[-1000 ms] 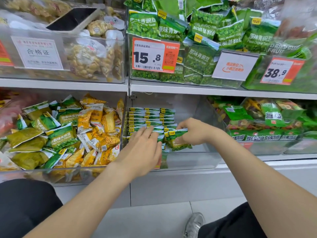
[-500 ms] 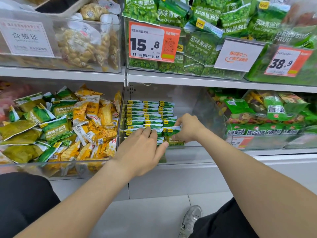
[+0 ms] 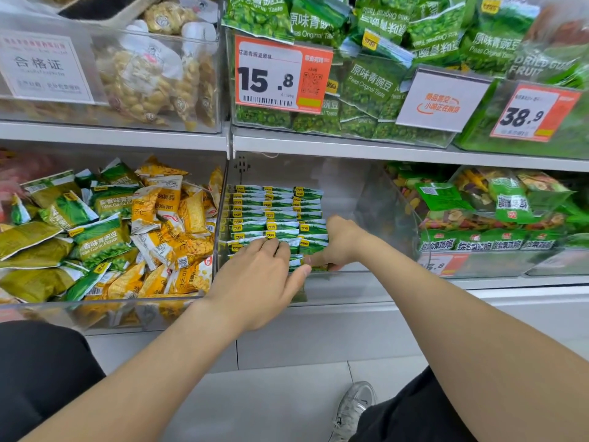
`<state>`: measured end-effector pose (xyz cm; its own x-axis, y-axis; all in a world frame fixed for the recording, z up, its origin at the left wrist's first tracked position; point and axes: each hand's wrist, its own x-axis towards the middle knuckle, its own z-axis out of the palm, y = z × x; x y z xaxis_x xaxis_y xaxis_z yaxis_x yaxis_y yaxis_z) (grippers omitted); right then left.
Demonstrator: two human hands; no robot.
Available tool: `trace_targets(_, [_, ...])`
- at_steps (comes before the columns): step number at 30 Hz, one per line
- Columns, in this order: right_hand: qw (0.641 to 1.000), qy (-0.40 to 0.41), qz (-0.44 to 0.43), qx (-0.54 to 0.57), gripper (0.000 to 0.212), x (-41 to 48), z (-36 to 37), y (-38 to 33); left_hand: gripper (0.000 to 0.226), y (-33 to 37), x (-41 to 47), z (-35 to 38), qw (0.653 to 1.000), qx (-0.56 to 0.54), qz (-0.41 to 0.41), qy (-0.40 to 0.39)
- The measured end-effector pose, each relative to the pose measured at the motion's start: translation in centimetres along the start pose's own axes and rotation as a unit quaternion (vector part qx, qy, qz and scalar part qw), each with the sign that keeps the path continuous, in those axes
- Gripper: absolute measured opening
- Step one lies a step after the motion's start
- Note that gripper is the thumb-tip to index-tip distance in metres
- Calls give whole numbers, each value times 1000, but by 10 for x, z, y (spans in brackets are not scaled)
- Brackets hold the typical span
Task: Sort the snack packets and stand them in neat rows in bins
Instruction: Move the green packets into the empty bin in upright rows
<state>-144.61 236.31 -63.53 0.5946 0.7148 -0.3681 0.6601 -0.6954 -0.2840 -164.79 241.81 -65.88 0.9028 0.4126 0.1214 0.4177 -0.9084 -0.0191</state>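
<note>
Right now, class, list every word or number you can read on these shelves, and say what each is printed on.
"15.8": middle price tag
"38.9": right price tag
"合格证": white card
"Peas Original Taste": upper green packets
"Peas Garlic Flavor": garlic packet
"综合果蔬脆": lower right packets
Too small or blurred: the tags' fine print and the logos on the standing packets.

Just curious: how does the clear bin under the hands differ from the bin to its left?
The middle bin holds only green packets standing in neat rows; the left bin holds green and yellow packets heaped loosely. The middle bin has bare space at its right; the left bin looks full. Both are clear plastic.
</note>
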Motion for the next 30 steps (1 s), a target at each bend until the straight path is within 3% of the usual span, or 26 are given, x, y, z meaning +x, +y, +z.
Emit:
trace_targets(3, [999, -2, 9, -44, 69, -1, 0, -1, 90, 0, 0, 0, 1000, 2, 1, 4])
trace_targets(9, [995, 99, -14, -18, 76, 6, 11, -7, 82, 0, 0, 3, 1000, -14, 0, 9])
trace_targets(14, [996, 58, -61, 27, 115, 11, 15, 6, 86, 1, -1, 3, 1000, 5, -4, 24])
trace_targets(21, [994, -28, -66, 77, 115, 8, 11, 15, 82, 4, -13, -6, 1000, 1, -3, 24])
trace_targets(24, [998, -12, -52, -18, 98, -1, 1, 10, 59, -2, -23, -19, 995, -39, 30, 88])
trace_targets(26, [994, 35, -66, -78, 71, -16, -6, 1, 41, -10, -31, -29, 984, -78, 41, 158])
trace_targets(28, [985, 118, -103, -73, 44, -34, -9, -15, 24, -20, -39, -40, 970, -108, 28, 218])
trace_targets(30, [968, 189, -167, -16, 36, -54, -6, -41, 9, -33, -50, -51, 959, -134, -8, 251])
